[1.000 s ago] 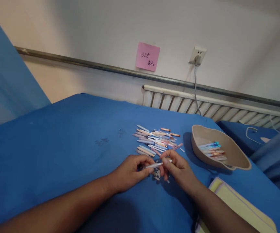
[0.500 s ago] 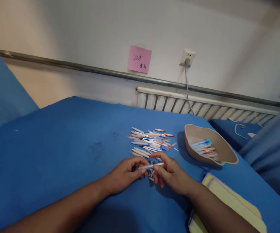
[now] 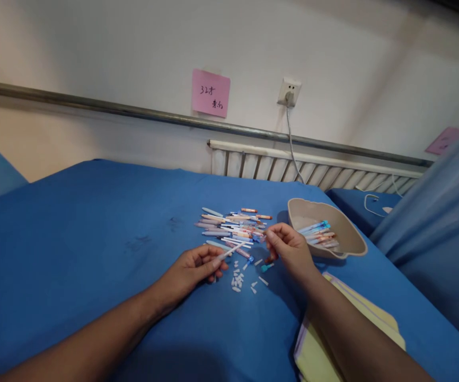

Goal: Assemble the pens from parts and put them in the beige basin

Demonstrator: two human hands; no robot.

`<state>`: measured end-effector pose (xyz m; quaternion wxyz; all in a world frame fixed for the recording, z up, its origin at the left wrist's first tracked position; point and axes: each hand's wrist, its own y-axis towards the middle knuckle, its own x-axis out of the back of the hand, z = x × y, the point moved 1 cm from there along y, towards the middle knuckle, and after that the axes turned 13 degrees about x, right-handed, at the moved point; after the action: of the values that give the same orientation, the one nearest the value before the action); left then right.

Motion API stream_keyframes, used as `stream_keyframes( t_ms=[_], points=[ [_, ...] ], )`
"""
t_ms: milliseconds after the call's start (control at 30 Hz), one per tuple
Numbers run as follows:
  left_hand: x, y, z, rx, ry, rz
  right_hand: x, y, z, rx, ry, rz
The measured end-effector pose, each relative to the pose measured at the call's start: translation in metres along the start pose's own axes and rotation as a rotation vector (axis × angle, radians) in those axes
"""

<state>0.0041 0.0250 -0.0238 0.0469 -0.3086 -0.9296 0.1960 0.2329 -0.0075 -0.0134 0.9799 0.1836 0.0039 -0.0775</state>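
Note:
Between the thumb and fingers of my left hand (image 3: pixel 200 265) is a slim whitish pen part (image 3: pixel 231 250), its thin end pointing up and right. My right hand (image 3: pixel 287 244) is at the right edge of a pile of pen parts (image 3: pixel 229 225), with thumb and index finger pinched together; what they grip, if anything, I cannot make out. Several small white pen tips (image 3: pixel 237 280) lie loose on the blue cloth between my hands. A teal pen piece (image 3: pixel 266 268) rests just below my right hand.
A beige basin (image 3: pixel 343 228) holding several pens (image 3: pixel 319 233) stands to the right. Folded yellow cloth (image 3: pixel 320 339) lies under my right forearm. The blue-covered table (image 3: pixel 74 228) reaches back to a radiator (image 3: pixel 253 162) and a wall rail (image 3: pixel 134 110).
My hands were together around the pen part and have moved apart. The right hand has gone up and right to the pile's edge, uncovering the white tips. The camera view has shifted right.

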Motion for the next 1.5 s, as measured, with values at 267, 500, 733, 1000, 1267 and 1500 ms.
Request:
stream_keyframes(
  t_ms=[267,500,733,1000,1267,1500],
  points=[
    [0.004,0.001,-0.005,0.016,-0.258,-0.089,-0.010,-0.002,-0.028,0.160,-0.598,0.243],
    [0.005,0.004,-0.004,0.052,-0.354,-0.107,-0.032,-0.004,-0.031,0.140,-0.993,0.414],
    [0.005,0.000,-0.005,0.043,-0.389,-0.132,-0.017,-0.005,-0.027,0.201,-0.810,0.365],
    [0.009,0.001,-0.001,-0.008,-0.179,-0.178,-0.014,-0.005,-0.021,-0.009,-0.249,0.088],
    [0.006,-0.001,-0.002,-0.081,0.082,-0.255,-0.005,-0.004,-0.022,-0.073,-0.092,-0.037],
    [0.003,-0.007,-0.008,-0.117,0.114,-0.222,-0.004,-0.002,-0.023,-0.049,-0.184,-0.005]
  ],
)
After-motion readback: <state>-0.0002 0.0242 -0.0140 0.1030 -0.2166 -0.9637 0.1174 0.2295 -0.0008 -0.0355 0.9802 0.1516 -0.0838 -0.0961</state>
